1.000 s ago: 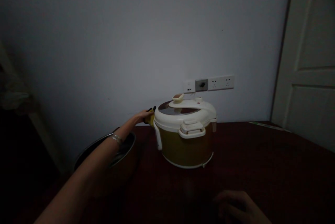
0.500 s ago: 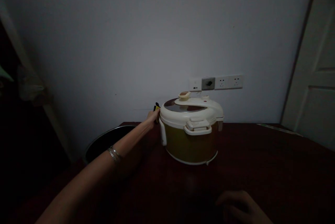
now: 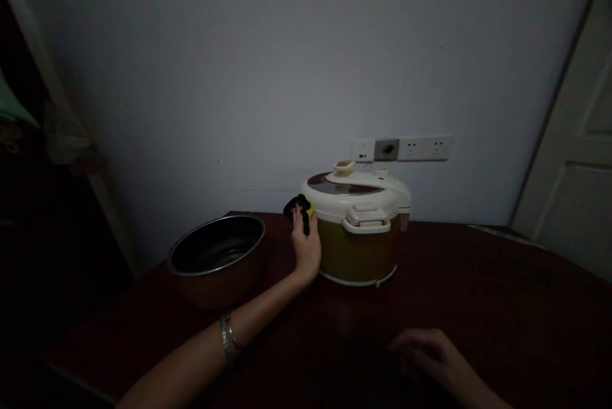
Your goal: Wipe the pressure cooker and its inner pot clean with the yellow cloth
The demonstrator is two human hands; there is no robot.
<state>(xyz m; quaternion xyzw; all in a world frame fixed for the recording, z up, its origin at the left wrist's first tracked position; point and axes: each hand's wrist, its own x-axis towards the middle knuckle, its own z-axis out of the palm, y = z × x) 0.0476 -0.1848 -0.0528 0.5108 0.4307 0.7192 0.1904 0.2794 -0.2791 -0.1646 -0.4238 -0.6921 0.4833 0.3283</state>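
My left hand is closed on a small black-and-yellow object, whose kind I cannot make out. It presses this against the left side of an electric pressure cooker with a cream lid and an olive-brown body. Left of my forearm stands a round pot, brown outside and dark inside, with a shiny metal rim. My right hand rests low at the front right, loosely curled, thumb and forefinger apart. I see nothing in it, though its underside is dark.
The dark red table carries the cooker and pot. A row of wall sockets sits behind the cooker. Near the table's back right edge lies a thin flat strip. A pale door stands on the right.
My left hand has come from the cooker's far left side to its nearer left side, bringing the black-and-yellow object into fuller view. The pot is now uncovered. My right hand has barely moved.
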